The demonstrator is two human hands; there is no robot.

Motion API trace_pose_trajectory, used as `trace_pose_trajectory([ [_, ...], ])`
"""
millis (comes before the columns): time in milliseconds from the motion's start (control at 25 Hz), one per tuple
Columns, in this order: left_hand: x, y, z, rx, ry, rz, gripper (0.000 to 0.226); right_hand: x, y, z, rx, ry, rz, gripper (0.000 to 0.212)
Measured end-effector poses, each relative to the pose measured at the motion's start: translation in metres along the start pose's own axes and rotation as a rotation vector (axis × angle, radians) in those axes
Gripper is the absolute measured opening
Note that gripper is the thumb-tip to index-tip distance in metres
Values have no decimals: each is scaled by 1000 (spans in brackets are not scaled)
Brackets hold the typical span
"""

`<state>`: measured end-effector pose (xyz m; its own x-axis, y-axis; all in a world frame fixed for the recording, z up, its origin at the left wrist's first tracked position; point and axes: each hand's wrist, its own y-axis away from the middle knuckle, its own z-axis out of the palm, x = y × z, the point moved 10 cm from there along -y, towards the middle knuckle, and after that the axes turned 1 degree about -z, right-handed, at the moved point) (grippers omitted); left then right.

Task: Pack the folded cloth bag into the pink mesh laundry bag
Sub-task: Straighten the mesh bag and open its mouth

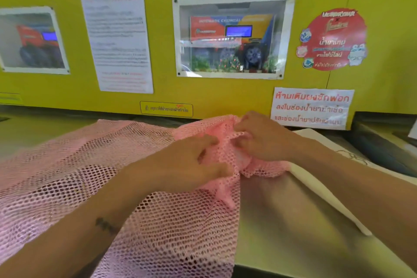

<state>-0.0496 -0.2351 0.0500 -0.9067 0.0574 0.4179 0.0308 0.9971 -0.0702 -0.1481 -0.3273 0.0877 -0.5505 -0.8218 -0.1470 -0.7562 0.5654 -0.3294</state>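
The pink mesh laundry bag (79, 171) lies spread over the tabletop (282, 221), covering its left and middle part, with its gathered, bunched end raised at the far side. Both hands work at that bunched end. The left hand (194, 162) sits on the near side of the bunch with its fingers curled and its thumb pressed into the mesh, pinching a fold of the netting. The right hand (261, 137) is on the far right side of the bunch, fingers bent and tips dug into the mesh, gripping it too; the two hands are just beside each other with a ridge of pink netting between them.

The folded cloth bag (316, 187), white or cream, lies flat on the tabletop to the right of the mesh bag, partly under the right forearm, and its left edge touches the bunched end. Some dark line drawing shows on its far part, too blurred to read. None of it can be seen inside the mesh.

Behind the mesh bag stands a yellow wall panel (225, 95) with a framed clear window (232, 36), a white printed notice (117, 40), a round red sticker (334, 39) and a white sign with red writing (311, 108)
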Motion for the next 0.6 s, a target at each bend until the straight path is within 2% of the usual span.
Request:
trace_pose_trajectory([
  [40,3,-1,10,-46,-47,6,99,1,-4,-16,112,5,26,35],
  [80,1,-5,14,-42,-86,-3,107,0,-6,-31,198,12,49,38],
  [120,-4,-10,10,8,-99,-29,105,-2,-8,-43,253,2,59,40],
  [200,-11,-21,-13,169,-79,-62,84,-2,-8,-61,291,-70,88,41],
  [280,-16,-26,-52,377,34,-48,57,8,-5,-62,210,-362,136,24],
  [360,-23,-23,-87,498,226,-52,45,13,2,-53,76,-587,160,17],
  [520,-32,-3,-142,755,501,-40,44,21,8,-54,-19,-642,145,12],
  [600,-33,9,-158,836,534,-8,42,23,12,-64,-33,-576,140,7],
])
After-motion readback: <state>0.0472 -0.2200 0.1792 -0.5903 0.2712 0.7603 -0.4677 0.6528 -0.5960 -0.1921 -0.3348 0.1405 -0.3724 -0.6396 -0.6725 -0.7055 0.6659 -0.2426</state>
